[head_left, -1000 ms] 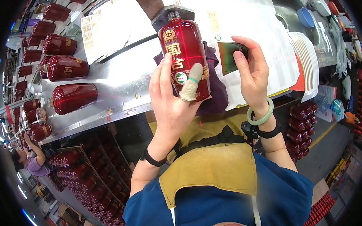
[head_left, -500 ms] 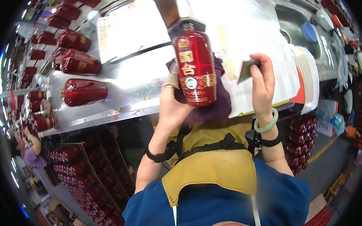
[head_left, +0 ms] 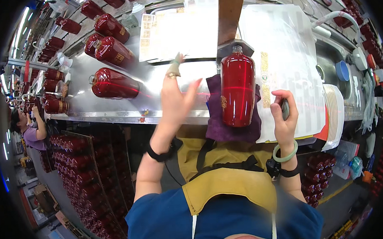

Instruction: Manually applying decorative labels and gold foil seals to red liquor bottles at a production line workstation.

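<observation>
Left side: we see red bottles (head_left: 113, 83) lying on the steel counter (head_left: 156, 104).
Left hand (head_left: 176, 98): our grip is released, fingers spread above the counter, holding nothing.
Middle: a red bottle (head_left: 238, 90) lies on a purple cloth (head_left: 221, 126), untouched.
Right hand (head_left: 284, 118): our grip is clenched around a small dark object (head_left: 285, 109).

This is a bottling factory's labelling line: a long steel workbench (head_left: 114, 110) holds red bottles (head_left: 113, 83), label sheets (head_left: 183, 34) lie ready, and crates of bottles (head_left: 87, 175) stand below.
</observation>
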The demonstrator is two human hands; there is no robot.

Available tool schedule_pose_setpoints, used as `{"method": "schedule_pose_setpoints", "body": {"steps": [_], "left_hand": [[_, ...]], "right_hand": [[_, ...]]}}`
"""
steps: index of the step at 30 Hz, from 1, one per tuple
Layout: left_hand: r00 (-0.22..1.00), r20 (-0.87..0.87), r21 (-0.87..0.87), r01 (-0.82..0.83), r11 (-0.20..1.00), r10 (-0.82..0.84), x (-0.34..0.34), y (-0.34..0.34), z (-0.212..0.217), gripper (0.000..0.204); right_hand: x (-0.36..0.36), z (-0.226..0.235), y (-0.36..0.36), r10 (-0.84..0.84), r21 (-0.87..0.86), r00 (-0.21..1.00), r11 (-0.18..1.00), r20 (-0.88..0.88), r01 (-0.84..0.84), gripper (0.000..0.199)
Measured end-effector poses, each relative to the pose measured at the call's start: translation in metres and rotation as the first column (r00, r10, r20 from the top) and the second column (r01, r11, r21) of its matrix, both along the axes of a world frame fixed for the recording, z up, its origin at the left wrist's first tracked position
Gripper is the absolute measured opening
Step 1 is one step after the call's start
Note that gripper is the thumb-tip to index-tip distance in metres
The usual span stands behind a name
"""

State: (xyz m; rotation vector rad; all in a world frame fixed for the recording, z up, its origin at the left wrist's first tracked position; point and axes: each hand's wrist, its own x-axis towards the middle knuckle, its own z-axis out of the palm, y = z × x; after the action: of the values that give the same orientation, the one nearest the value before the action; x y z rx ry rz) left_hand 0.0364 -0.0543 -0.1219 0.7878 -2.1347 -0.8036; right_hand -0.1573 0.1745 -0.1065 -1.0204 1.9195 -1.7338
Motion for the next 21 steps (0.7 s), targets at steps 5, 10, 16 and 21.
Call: {"method": "schedule_pose_setpoints", "body": {"steps": [5,10,16,21], "left_hand": [[0.781,0.594,-0.15,-0.127,0.98,0.193,-0.027,-0.09,-0.018,0.07],[0.747,0.589,-0.426,-0.038,0.904,0.309,-0.056,-0.107,-0.055,0.074],[0.877,0.462,-0.472,0.118,0.874,0.131,-0.059,-0.09,-0.048,0.054],[0.897,0.434,-0.377,0.266,0.887,-0.085,-0.05,-0.089,-0.032,0.023]], "right_hand": [[0.008,0.0,-0.011,0.052,0.022,0.999,0.998,0.01,-0.052,0.019],[0.012,0.012,-0.018,0.072,0.02,0.984,0.997,-0.162,-0.069,0.023],[0.016,0.025,-0.009,0.131,0.135,0.916,0.987,-0.379,-0.085,0.043],[0.036,0.018,-0.012,0.305,0.192,0.619,0.95,-0.724,-0.245,0.044]]}}
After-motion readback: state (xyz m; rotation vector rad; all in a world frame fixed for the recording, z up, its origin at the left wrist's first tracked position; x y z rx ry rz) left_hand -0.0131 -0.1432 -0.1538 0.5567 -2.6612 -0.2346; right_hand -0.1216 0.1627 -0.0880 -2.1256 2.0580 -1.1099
